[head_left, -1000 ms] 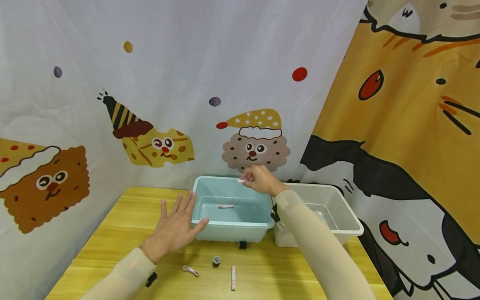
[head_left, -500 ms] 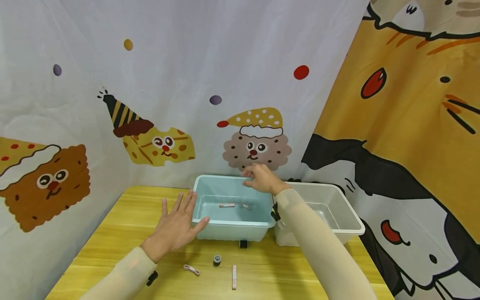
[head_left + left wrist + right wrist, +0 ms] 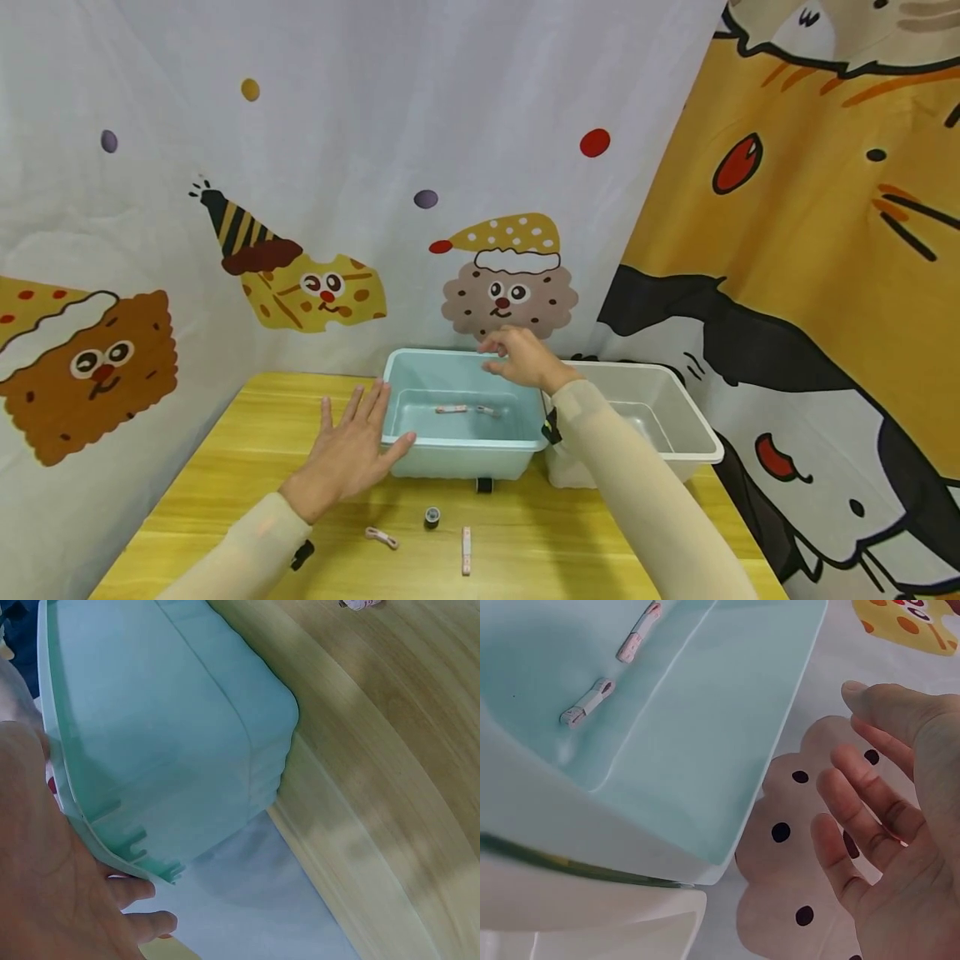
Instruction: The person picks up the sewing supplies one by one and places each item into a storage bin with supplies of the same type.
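My left hand [image 3: 345, 458] lies with straight, spread fingers at the left side of a light blue plastic bin [image 3: 465, 462]. In the left wrist view its fingers [image 3: 131, 891] reach round the bin's rim. Above the bin's far right part hangs my right hand [image 3: 521, 360], fingers loosely bent and holding nothing. Two small folded measuring tapes lie on the bin floor: a left one [image 3: 451, 409] and a right one [image 3: 487, 411], the latter with a looped end [image 3: 588, 703]. On the table before the bin are a looped folded tape [image 3: 382, 537], a straight folded tape [image 3: 467, 551] and a small dark spool [image 3: 432, 518].
A grey-white bin [image 3: 705, 433] stands close against the blue bin's right side. Another black spool [image 3: 485, 485] lies at the foot of the blue bin's front wall. Behind the wooden table [image 3: 247, 433] hangs a printed curtain [image 3: 337, 167].
A second ago my right hand pinched a folded measuring tape over the bin. That hand let go, and the tape now lies on the bin floor beside the other. My left hand stayed put.
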The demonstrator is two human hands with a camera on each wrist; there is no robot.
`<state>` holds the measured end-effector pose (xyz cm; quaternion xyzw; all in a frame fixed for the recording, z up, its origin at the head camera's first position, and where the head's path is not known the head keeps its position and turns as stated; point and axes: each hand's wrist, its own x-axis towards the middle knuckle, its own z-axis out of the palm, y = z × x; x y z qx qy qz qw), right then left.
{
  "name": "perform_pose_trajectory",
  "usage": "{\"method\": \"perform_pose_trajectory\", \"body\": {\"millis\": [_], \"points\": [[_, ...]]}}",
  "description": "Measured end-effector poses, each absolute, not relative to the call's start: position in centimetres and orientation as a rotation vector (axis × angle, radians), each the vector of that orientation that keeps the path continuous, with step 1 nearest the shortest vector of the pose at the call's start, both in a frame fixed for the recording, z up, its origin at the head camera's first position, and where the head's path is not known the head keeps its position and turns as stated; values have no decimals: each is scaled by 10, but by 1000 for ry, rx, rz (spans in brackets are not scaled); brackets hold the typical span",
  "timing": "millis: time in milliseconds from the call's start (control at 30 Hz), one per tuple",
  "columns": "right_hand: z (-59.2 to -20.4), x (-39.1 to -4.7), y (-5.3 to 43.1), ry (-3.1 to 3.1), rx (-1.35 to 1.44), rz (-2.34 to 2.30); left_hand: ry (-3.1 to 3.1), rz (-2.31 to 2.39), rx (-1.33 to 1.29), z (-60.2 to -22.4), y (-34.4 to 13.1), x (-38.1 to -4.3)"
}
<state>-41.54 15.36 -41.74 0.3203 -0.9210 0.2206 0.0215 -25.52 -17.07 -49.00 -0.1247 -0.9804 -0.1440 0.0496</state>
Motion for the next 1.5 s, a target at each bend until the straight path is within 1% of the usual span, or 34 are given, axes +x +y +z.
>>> {"method": "perform_pose_trajectory", "body": {"millis": [900, 1167, 1500], "points": [[-416, -369, 170, -2808, 1071, 591, -2992, -448, -365, -489, -171, -253], [-420, -349, 175, -2766, 1102, 634, -2986, -449, -375, -488, -171, -254], [-429, -326, 176, -2690, 1154, 563, -2983, -456, -378, -490, -172, -256]]}}
